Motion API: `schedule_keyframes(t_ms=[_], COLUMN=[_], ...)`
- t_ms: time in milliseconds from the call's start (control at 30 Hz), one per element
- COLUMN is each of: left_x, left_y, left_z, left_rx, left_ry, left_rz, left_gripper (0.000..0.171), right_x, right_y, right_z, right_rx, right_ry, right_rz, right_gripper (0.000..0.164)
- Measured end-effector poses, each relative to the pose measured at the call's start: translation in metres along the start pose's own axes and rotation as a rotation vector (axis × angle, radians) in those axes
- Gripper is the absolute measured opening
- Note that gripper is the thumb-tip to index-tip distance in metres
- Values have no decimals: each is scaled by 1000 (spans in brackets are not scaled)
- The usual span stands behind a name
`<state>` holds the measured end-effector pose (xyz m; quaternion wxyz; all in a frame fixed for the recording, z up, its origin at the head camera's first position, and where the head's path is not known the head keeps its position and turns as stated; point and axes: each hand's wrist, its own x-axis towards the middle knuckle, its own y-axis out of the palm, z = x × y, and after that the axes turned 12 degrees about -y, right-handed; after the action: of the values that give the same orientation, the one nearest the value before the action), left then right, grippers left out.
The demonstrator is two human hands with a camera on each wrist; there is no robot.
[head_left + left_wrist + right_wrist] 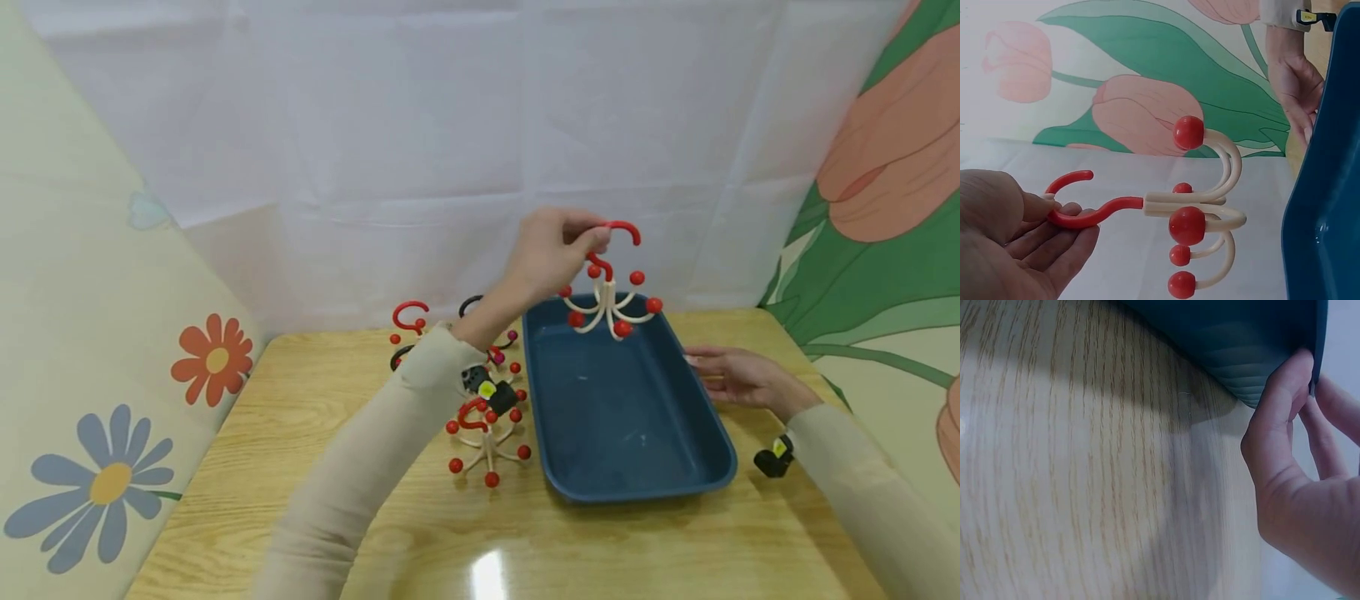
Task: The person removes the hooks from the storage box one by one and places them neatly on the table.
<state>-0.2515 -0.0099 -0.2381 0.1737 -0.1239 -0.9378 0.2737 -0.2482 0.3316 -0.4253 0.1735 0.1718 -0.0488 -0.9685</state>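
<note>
My left hand [551,250] pinches the red hook of a multi-arm hanger [609,296] between thumb and fingers. Its cream arms curve out from a short stem and end in red balls. The hanger hangs upright over the far part of a dark blue plastic tray [542,442]. In the left wrist view, the red hook [1075,219] lies across the fingers under the thumb. At the tray's right side, my right hand [738,379] pinches the rim; the right wrist view shows the thumb [1294,372] against the wall below the rim.
Left of the tray, similar hangers stand on the wooden table [247,467]: one with a red hook [487,450] near the front, others [410,317] behind, some with black hooks. My left forearm partly hides them. A white cloth [397,167] hangs behind the table.
</note>
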Motion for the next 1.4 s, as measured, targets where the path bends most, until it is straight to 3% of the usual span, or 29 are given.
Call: schedule_keyframes(t_ms=[233,433,700,867,1033,1400], left_x=[-13,-29,-49,-64,-82,-132], left_y=[-23,-44,-72,-86,-98,-126], left_z=[-6,-8,-5,1,12,38], left_rx=[-25,-41,-29,-24,42,122], left_ry=[4,-35,-49,-58,-66,-128], left_rz=[5,0,-70,-105,-107,-150], left_gripper=[29,28,26,23,24,22], right_x=[-4,-4,-4,-6,-7,-2], right_y=[-3,-4,-4,0,2,5], right_z=[0,-1,2,4,3,-2], right_rx=[15,28,18,0,2,0], right_ry=[-16,-18,-21,-13,-16,-21], right_rz=[29,45,34,14,16,4], right_gripper=[28,32,29,25,27,27])
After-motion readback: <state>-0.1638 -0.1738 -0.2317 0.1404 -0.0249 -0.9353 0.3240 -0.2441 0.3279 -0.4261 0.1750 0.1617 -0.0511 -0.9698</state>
